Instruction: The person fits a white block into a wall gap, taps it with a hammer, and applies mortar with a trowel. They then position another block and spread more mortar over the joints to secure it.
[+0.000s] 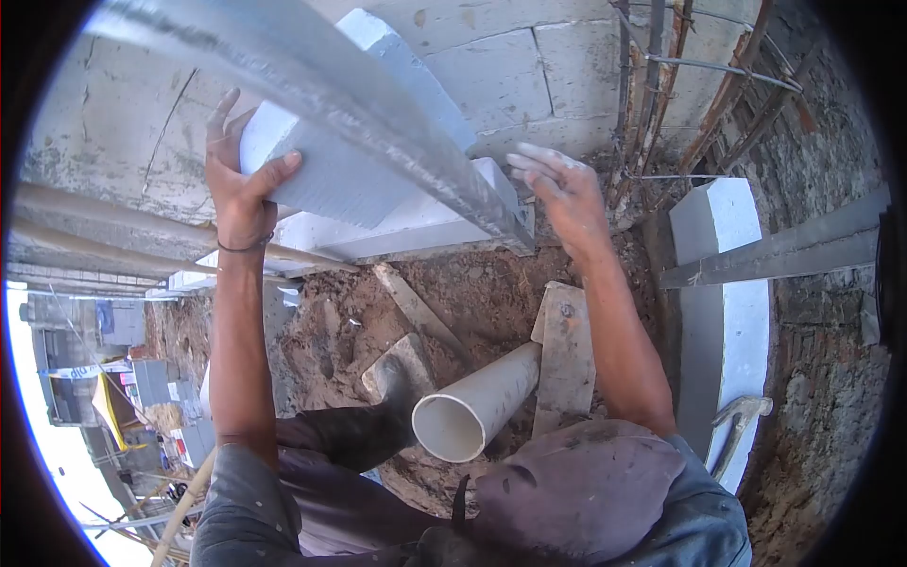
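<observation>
Over the low block course point(406, 230), left hand point(236, 189) has a wide grip on the left end of a tilted pale block point(335, 180). Looks stiff, bulky, chip-prone; best held at both ends. Right hand point(570, 198): loosely open, empty.

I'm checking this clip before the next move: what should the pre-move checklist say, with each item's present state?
1. Left hand gripping the held block: ok, thumb and fingers hold one end.
2. Right hand supporting it: not ok, open and off the block.
3. Held block lined up with the block row below: not ok, it sits tilted.
4. Space in front of the held block unobstructed: not ok, the metal post crosses it.
5. Bedding surface under the held block ready: cannot tell, mostly hidden.
6. Ground by the legs free of clutter: not ok, a white pipe lies there.
</observation>
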A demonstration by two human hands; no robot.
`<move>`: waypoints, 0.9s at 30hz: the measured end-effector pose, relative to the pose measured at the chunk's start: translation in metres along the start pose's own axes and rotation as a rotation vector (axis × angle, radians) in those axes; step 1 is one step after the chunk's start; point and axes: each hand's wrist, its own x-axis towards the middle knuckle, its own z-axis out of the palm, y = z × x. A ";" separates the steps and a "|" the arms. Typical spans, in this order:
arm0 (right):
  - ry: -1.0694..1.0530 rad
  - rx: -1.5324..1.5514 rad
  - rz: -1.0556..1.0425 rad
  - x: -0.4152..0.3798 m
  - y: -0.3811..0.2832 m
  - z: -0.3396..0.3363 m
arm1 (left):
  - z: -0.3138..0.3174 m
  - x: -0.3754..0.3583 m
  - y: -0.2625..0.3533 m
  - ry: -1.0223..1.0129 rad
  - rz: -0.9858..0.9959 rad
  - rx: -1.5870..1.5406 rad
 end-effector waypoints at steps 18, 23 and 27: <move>0.117 0.036 0.306 -0.098 0.045 -0.046 | -0.040 -0.031 -0.080 -0.006 0.049 0.166; 0.139 0.015 0.320 -0.102 0.038 -0.051 | -0.050 -0.037 -0.103 -0.075 -0.071 0.066; 0.124 0.043 0.318 -0.103 0.040 -0.055 | -0.066 -0.036 -0.098 -0.258 -0.016 0.412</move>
